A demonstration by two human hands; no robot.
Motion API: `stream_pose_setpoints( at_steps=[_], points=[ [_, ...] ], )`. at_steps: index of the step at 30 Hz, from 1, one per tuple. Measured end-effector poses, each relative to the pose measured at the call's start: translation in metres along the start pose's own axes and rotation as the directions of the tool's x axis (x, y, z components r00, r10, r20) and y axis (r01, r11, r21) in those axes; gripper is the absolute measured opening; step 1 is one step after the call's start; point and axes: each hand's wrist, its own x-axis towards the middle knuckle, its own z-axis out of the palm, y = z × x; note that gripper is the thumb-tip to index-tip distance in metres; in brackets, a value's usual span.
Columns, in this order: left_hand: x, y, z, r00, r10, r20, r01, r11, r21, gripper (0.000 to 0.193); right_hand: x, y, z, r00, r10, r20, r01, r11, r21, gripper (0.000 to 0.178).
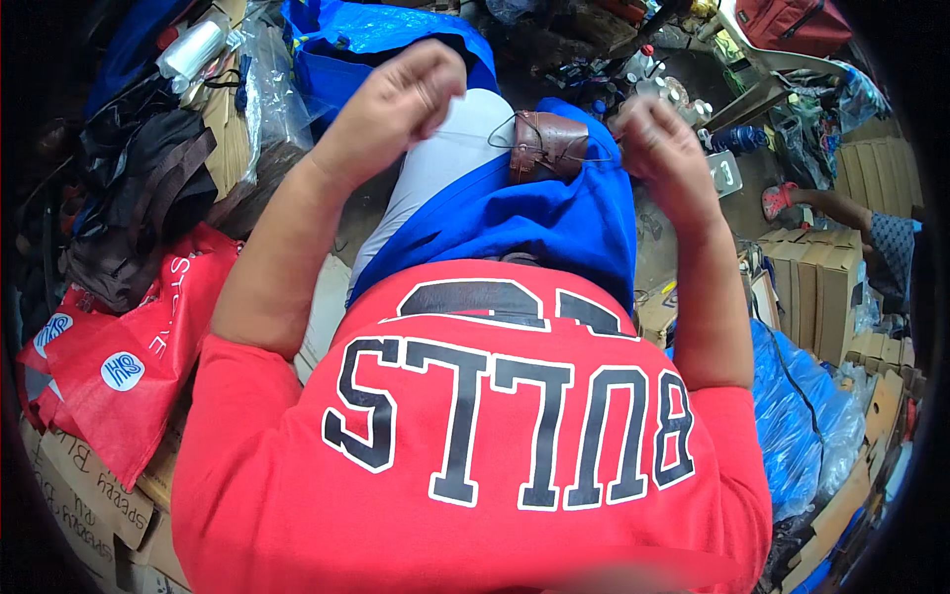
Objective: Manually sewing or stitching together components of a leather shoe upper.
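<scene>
i find left hand (421, 94) and right hand (661, 144) clenched, contents unclear; cord (542, 132) should draw evenly, brown leather piece (556, 139) steady.

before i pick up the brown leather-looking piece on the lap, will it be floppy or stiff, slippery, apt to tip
The brown leather-looking piece probably bends but keeps some shape, since it sits curved rather than slumped flat. Its sheen suggests it could be a little slippery. It may tip or slide if pushed, as the blue cloth under it is rumpled.
</scene>
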Motion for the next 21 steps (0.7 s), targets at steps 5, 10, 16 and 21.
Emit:
stream_pose_setpoints(
  at_steps=[5, 10, 16, 21],
  points=[
    [-0.026, -0.051, -0.048, 0.950, 0.312, -0.016, -0.061, 0.233, 0.971, 0.023, -0.061, 0.039, -0.048, 0.942, -0.059, -0.329, -0.277, 0.413, -0.867, 0.026],
    [-0.050, -0.043, -0.105, 0.949, 0.285, -0.135, 0.094, 0.155, 0.984, 0.036, -0.132, 0.058, -0.126, 0.853, -0.121, -0.507, -0.460, 0.282, -0.842, 0.038],
    [-0.058, -0.054, -0.122, 0.950, 0.303, -0.082, 0.086, 0.001, 0.996, 0.027, -0.142, 0.069, -0.131, 0.843, -0.127, -0.523, -0.486, 0.240, -0.841, 0.034],
    [-0.015, -0.045, -0.065, 0.939, 0.042, -0.343, 0.113, 0.900, 0.421, 0.039, -0.097, 0.063, -0.108, 0.840, -0.164, -0.517, -0.194, 0.800, -0.568, 0.035]
  ],
)
